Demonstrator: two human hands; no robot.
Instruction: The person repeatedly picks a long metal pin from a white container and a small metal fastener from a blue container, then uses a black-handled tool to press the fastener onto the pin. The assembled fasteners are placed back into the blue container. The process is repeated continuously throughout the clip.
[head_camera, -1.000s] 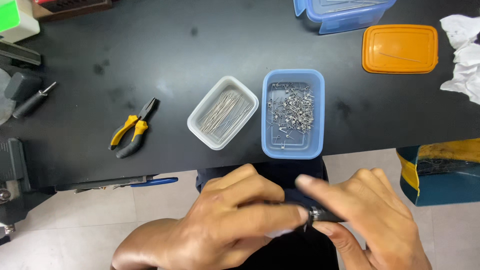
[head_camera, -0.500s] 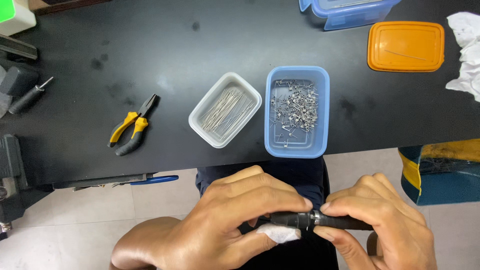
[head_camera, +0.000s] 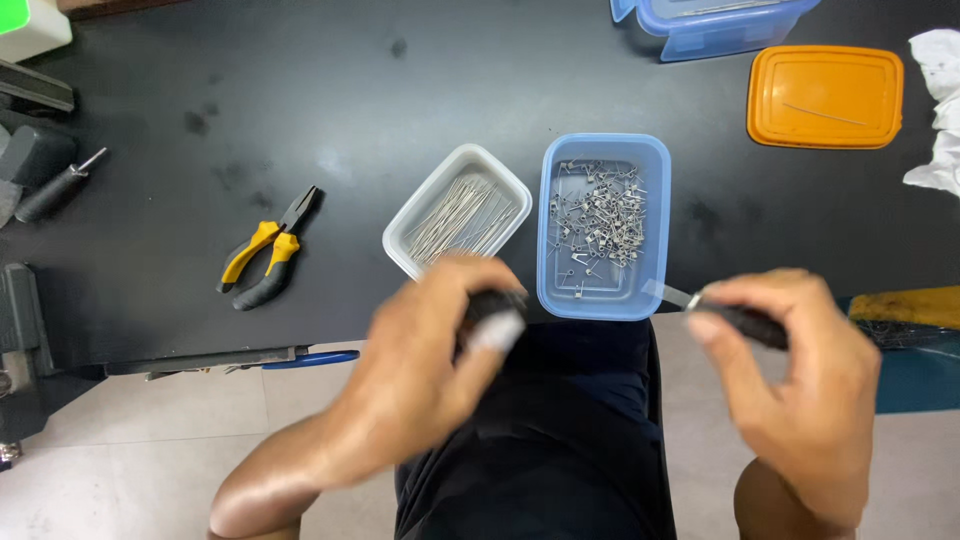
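My left hand is blurred in motion near the table's front edge, its fingers closed around a small dark piece with a white tip. Off to the right, my right hand grips a dark handled tool with a short metal tip pointing left. The two hands are apart, with a gap between them. Just beyond them stand a white tray of thin straight wires and a blue tray of several small bent metal pieces.
Yellow-handled pliers lie on the black table at the left. An orange lid and a blue container sit at the back right, white cloth at the far right. A dark vise stands at the left edge.
My hands were together over my lap holding one dark tool. They have now pulled apart, the left taking one piece leftward, the right keeping the handled part.
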